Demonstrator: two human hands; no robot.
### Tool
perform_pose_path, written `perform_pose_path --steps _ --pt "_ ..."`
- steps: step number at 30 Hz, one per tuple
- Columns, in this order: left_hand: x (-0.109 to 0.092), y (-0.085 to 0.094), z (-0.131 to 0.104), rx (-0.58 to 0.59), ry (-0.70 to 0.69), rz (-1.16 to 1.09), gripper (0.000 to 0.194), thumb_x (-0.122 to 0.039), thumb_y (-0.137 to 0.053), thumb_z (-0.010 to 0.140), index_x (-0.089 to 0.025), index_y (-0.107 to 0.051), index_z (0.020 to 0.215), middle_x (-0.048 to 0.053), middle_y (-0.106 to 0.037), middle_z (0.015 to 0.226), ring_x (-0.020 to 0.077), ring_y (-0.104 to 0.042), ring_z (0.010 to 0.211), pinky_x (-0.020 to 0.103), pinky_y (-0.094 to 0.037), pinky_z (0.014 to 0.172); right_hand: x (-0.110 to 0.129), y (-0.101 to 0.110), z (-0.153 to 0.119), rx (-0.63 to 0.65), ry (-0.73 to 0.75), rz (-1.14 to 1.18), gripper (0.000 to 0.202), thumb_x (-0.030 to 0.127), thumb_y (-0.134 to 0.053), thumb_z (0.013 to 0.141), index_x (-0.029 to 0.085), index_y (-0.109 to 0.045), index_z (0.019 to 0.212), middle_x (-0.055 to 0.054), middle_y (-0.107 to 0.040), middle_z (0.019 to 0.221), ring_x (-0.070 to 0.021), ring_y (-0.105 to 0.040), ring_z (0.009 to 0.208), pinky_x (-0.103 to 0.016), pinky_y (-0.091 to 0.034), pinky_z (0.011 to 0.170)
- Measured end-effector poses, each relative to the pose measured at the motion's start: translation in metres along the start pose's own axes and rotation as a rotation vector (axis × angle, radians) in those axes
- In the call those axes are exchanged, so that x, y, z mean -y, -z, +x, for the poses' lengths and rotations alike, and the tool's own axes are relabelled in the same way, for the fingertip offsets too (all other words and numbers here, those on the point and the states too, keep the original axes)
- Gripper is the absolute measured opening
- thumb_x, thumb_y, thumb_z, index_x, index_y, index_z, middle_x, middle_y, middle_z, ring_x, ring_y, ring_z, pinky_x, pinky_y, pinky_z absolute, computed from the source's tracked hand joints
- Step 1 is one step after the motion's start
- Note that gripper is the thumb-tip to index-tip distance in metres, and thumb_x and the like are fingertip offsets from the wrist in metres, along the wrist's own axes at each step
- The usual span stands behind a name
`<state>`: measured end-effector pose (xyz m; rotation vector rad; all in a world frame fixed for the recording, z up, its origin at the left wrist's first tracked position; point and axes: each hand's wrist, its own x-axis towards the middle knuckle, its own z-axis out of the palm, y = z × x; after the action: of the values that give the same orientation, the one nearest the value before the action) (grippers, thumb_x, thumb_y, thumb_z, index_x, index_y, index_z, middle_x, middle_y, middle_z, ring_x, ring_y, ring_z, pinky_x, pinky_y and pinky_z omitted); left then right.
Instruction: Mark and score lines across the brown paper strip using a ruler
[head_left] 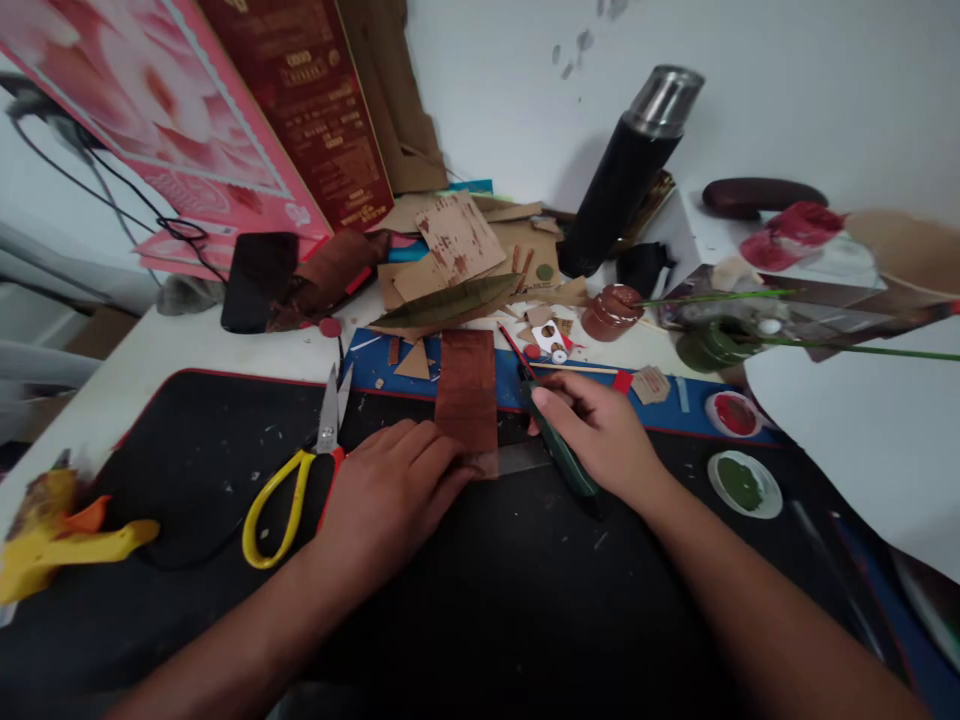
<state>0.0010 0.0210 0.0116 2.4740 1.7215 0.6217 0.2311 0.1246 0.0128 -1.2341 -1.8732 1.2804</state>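
Brown strip lengthwise away; left hand on near end, grip unclear; right hand gripping green knife, slanting away-left.

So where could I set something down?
Mostly bare: the black mat on the near side of left hand and right hand. Lightly littered: between yellow tool and scissors. Crowded: the far end of the brown strip, amid cardboard pieces.
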Motion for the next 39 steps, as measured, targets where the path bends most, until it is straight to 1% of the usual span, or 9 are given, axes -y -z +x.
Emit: perform_pose_path --steps 6,9,14,21,24,27,30,33,39 --pt "0.001 0.004 -0.002 0.032 -0.009 -0.145 0.022 -0.040 -0.065 0.100 -0.020 -0.065 0.111 0.004 -0.072 0.103 0.0219 -0.069 0.093 0.036 -0.055 0.082 -0.004 0.002 -0.002 0.019 0.012 0.050 0.032 0.052 -0.059 0.099 0.022 -0.068 0.094 -0.003 -0.074 0.074 -0.0184 -0.064 0.067 -0.032 -0.046 0.062" --pt "0.003 0.009 -0.007 0.044 0.043 -0.084 0.028 -0.039 -0.064 0.100 -0.019 -0.063 0.119 0.008 -0.071 0.114 0.0256 -0.069 0.103 0.041 -0.057 0.089 -0.005 0.003 -0.003 0.027 0.020 0.075 0.033 0.053 -0.059 0.098 0.022 -0.067 0.094 -0.003 -0.074 0.074 -0.0182 -0.063 0.066 -0.032 -0.045 0.061" --pt "0.003 0.010 -0.014 0.057 0.104 -0.076 0.021 -0.035 -0.058 0.102 -0.019 -0.062 0.116 0.009 -0.070 0.114 0.0259 -0.068 0.104 0.043 -0.058 0.088 -0.005 0.003 -0.002 0.043 0.038 0.097 0.030 0.050 -0.059 0.098 0.022 -0.067 0.095 -0.003 -0.074 0.074 -0.0181 -0.064 0.067 -0.032 -0.045 0.061" --pt "-0.022 0.007 -0.009 0.093 0.061 -0.225 0.022 -0.031 -0.063 0.100 -0.022 -0.062 0.120 0.007 -0.070 0.118 0.0240 -0.067 0.110 0.042 -0.058 0.096 -0.009 0.005 -0.004 0.010 0.075 0.097 0.030 0.051 -0.060 0.098 0.021 -0.068 0.096 -0.002 -0.072 0.074 -0.0193 -0.065 0.069 -0.033 -0.046 0.065" --pt "-0.032 0.004 -0.007 0.129 0.003 -0.245 0.034 -0.031 -0.070 0.095 -0.022 -0.060 0.126 0.008 -0.067 0.129 0.0257 -0.063 0.119 0.044 -0.056 0.103 -0.010 0.006 -0.005 -0.016 0.099 0.104 0.031 0.051 -0.060 0.097 0.021 -0.070 0.097 -0.002 -0.072 0.077 -0.0201 -0.066 0.072 -0.033 -0.048 0.068" --pt "-0.034 0.000 -0.008 0.167 -0.044 -0.204 0.045 -0.023 -0.073 0.092 -0.023 -0.057 0.134 0.009 -0.064 0.137 0.0270 -0.060 0.125 0.046 -0.054 0.107 -0.010 0.007 -0.004 -0.031 0.086 0.149 0.031 0.051 -0.061 0.097 0.021 -0.070 0.100 -0.003 -0.074 0.083 -0.0210 -0.069 0.076 -0.034 -0.050 0.071" --pt "-0.027 -0.002 -0.009 0.149 -0.067 -0.119 0.042 -0.017 -0.066 0.095 -0.020 -0.058 0.136 0.010 -0.066 0.133 0.0261 -0.064 0.119 0.045 -0.056 0.104 -0.011 0.007 -0.004 -0.049 0.072 0.170 0.032 0.052 -0.062 0.096 0.022 -0.071 0.102 -0.003 -0.075 0.083 -0.0216 -0.071 0.076 -0.034 -0.051 0.071" --pt "-0.021 -0.001 -0.008 0.154 -0.128 -0.047 0.032 -0.015 -0.060 0.098 -0.017 -0.063 0.130 0.010 -0.070 0.123 0.0251 -0.067 0.110 0.043 -0.059 0.098 -0.010 0.007 -0.004 -0.043 0.057 0.204 0.033 0.054 -0.063 0.095 0.022 -0.070 0.101 -0.003 -0.074 0.080 -0.0214 -0.072 0.074 -0.034 -0.052 0.070" --pt "-0.008 0.020 -0.002 0.148 -0.309 0.043 0.033 -0.010 -0.048 0.100 -0.017 -0.068 0.125 0.009 -0.075 0.108 0.0227 -0.070 0.096 0.039 -0.060 0.087 -0.006 0.013 -0.003 -0.083 -0.032 0.312 0.041 0.064 -0.065 0.091 0.023 -0.066 0.092 -0.003 -0.073 0.072 -0.0195 -0.067 0.062 -0.031 -0.049 0.055"
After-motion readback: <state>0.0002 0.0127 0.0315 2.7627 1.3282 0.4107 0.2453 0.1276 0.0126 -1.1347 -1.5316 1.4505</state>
